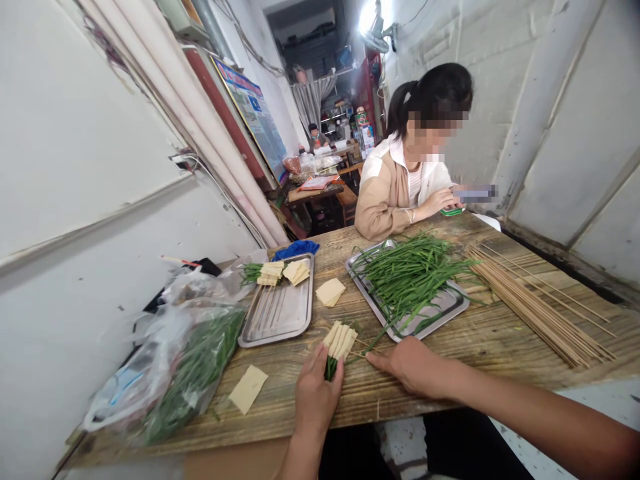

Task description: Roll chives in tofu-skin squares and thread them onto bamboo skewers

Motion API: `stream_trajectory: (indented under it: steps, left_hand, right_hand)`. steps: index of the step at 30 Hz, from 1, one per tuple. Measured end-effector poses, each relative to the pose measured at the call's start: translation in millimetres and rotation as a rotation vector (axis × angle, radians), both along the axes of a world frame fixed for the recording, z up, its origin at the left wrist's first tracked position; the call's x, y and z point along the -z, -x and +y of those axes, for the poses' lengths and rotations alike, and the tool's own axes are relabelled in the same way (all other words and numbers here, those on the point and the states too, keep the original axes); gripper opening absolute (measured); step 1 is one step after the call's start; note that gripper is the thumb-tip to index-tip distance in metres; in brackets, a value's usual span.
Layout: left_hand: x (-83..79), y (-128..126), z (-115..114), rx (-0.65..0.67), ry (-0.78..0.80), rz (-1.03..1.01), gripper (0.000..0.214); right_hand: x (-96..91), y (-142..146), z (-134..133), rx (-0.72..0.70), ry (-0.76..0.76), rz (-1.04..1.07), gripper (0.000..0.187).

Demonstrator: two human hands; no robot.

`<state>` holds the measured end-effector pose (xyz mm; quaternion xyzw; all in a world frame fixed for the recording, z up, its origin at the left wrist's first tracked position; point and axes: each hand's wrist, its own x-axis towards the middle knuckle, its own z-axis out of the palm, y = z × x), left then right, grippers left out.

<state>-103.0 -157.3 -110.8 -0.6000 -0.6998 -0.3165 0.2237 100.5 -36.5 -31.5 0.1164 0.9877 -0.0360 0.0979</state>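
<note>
My left hand [316, 393] is closed around a row of pale tofu-skin rolls [341, 340], with green chives poking out at both ends. Thin wooden skewers [364, 345] stick out of the rolls' right side, and the closed fingers of my right hand [415, 365] pinch their far ends. Left of my hands lies a single tofu sheet [249, 389]; a small stack of tofu sheets [331, 292] rests behind the rolls. Loose chives [413, 273] are heaped on the right metal tray [453, 310]. Finished skewered rolls [271, 273] lie on the left metal tray [305, 320].
A bundle of bare skewers [540, 307] covers the table's right side. Plastic bags [165, 347], one full of greens, crowd the left edge. A blue cloth [296, 249] sits behind the left tray. Across the table, a person [385, 187] leans on it, holding a phone.
</note>
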Motion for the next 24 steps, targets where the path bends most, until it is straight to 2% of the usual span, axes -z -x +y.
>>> stream_trajectory:
  steps: [13, 24]
  left_hand:
    - [-1.1, -2, 0, -0.037, -0.021, -0.045, 0.027]
    - [0.3, -3, 1, -0.059, -0.012, -0.037, 0.028]
  right_hand:
    - [-21.3, 6, 21, -0.124, 0.024, -0.019, 0.054]
    - [-29.0, 5, 19, -0.143, 0.016, -0.049, 0.048]
